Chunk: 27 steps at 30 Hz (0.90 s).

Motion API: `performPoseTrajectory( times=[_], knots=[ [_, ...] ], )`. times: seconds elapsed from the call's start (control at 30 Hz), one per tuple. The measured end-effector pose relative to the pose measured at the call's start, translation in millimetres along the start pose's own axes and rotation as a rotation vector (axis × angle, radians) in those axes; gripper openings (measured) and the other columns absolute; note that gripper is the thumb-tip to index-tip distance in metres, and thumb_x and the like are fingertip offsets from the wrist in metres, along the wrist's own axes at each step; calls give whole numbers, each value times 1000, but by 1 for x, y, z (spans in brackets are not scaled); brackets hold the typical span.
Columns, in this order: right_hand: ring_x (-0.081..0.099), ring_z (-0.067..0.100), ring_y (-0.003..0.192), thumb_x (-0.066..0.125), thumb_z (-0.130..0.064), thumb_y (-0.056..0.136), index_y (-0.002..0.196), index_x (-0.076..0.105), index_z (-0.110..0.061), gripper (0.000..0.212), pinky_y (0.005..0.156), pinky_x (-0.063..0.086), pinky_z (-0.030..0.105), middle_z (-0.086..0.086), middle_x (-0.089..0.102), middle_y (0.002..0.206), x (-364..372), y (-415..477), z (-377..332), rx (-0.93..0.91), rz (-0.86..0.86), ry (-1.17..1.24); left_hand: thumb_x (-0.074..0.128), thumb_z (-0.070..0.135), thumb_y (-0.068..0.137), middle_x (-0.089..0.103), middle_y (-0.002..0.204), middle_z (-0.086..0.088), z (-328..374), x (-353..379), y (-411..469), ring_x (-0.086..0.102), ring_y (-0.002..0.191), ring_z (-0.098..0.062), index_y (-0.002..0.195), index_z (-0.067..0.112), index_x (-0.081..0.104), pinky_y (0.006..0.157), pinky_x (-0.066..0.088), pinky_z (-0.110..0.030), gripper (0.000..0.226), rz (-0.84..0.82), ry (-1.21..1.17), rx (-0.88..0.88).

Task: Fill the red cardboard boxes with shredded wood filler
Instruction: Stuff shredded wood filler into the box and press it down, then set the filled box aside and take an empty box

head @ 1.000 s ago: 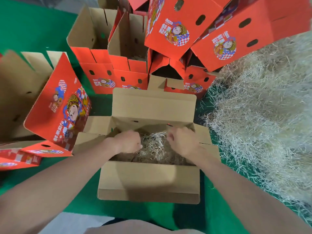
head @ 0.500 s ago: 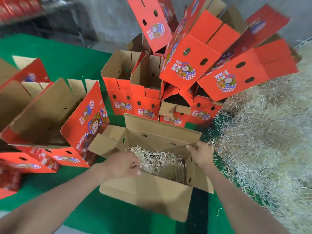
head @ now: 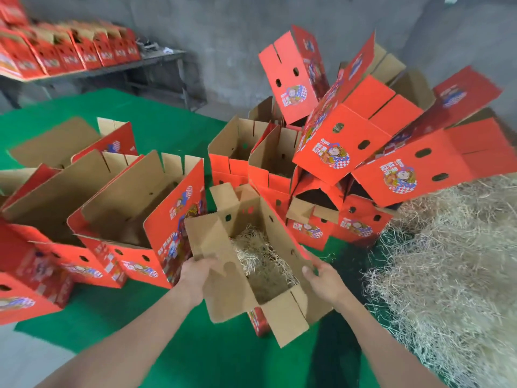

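An open red cardboard box (head: pixel 223 287), brown inside, sits lifted and turned in front of me with shredded wood filler (head: pixel 257 259) in its bottom. My left hand (head: pixel 195 271) grips its left wall from outside. My right hand (head: pixel 321 275) holds the right wall, fingers curled round its edge. A big heap of loose shredded wood filler (head: pixel 453 264) lies to the right on the green mat.
Open boxes (head: pixel 134 208) stand in a row on the left. A jumbled stack of red boxes (head: pixel 344 141) rises behind. More boxes fill a metal table (head: pixel 156 61) at the far left wall. Green mat (head: pixel 212 357) shows under my arms.
My hands left the filler and took the box by its sides. The box has been lifted and turned, its long axis now pointing away from me, toward the left row.
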State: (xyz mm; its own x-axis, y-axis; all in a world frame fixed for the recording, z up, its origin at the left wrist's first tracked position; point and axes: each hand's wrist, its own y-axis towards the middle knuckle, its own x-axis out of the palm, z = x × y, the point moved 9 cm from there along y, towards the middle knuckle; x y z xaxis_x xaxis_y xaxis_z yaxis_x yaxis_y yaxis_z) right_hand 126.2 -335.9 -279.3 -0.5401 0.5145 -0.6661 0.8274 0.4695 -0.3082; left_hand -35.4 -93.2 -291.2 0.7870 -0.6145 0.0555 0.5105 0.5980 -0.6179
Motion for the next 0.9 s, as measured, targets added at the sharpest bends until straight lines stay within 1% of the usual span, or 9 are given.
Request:
performPoseTrajectory(
  times=[0.07, 0.17, 0.23, 0.3, 0.37, 0.43, 0.5, 0.73, 0.9],
  knots=[
    [54, 3, 62, 43, -18, 97, 142, 33, -30, 48, 55, 42, 9, -5, 59, 99, -4, -4, -15, -92, 29, -4, 64, 6, 83, 67, 91, -14, 22, 7, -6, 60, 70, -25, 109, 5, 60, 65, 51, -32, 27, 6, -29, 109],
    [59, 15, 98, 46, -11, 95, 138, 41, -25, 46, 82, 41, 16, 1, 57, 126, -9, -8, -39, -168, 99, 0, 59, 31, 89, 55, 126, -1, 37, 52, -31, 55, 102, -20, 134, 24, 45, 86, 49, -36, 48, -311, 36, 152],
    [53, 22, 115, 45, -7, 94, 134, 48, -21, 43, 94, 34, 16, 2, 54, 131, -11, -11, -56, -196, 131, 21, 46, 46, 92, 23, 149, 12, 41, 79, -51, 24, 136, -12, 143, 35, 29, 112, 22, -40, 55, -440, 270, 265],
    [52, 20, 117, 44, -3, 93, 131, 52, -18, 42, 89, 29, 6, 2, 55, 130, -18, -16, -69, -208, 147, 49, 46, 41, 95, 5, 155, 10, 49, 88, -63, 4, 143, -11, 145, 34, 25, 117, 8, -40, 55, -340, 515, 463],
    [58, 9, 106, 43, -2, 92, 127, 56, -18, 41, 79, 30, 2, 0, 63, 118, -35, -21, -76, -190, 164, 86, 48, 34, 95, 11, 155, 3, 65, 88, -81, 9, 142, -13, 146, 26, 25, 117, 10, -37, 56, -200, 643, 658],
    [58, -10, 65, 44, -2, 91, 118, 64, -18, 37, 58, 38, 2, -9, 67, 81, -61, -23, -82, -160, 185, 175, 47, 35, 94, 18, 152, 7, 89, 92, -109, 13, 141, -7, 144, 24, 30, 116, 9, -27, 54, -164, 653, 873],
    [49, -9, 43, 46, -2, 91, 102, 67, -21, 31, 41, 34, 4, -19, 56, 55, -93, -21, -97, -136, 209, 291, 50, 35, 93, 26, 146, 15, 124, 101, -142, 18, 137, -1, 141, 24, 36, 111, 11, -17, 51, -165, 667, 1100],
    [57, 13, 46, 43, 5, 89, 85, 68, -11, 30, 43, 45, 20, 2, 66, 64, -177, -8, -162, -152, 296, 749, 46, 49, 84, 38, 141, 6, 238, 114, -200, 30, 133, -3, 130, 25, 48, 111, 21, -19, 52, -162, 569, 1499],
    [65, 15, 57, 40, 2, 87, 92, 70, -21, 38, 56, 55, 30, -3, 71, 67, -194, 30, -211, -207, 471, 839, 42, 28, 98, 41, 141, 1, 292, 114, -154, 31, 132, -6, 137, 19, 44, 113, 21, -25, 40, -153, 425, 1390]
  ],
)
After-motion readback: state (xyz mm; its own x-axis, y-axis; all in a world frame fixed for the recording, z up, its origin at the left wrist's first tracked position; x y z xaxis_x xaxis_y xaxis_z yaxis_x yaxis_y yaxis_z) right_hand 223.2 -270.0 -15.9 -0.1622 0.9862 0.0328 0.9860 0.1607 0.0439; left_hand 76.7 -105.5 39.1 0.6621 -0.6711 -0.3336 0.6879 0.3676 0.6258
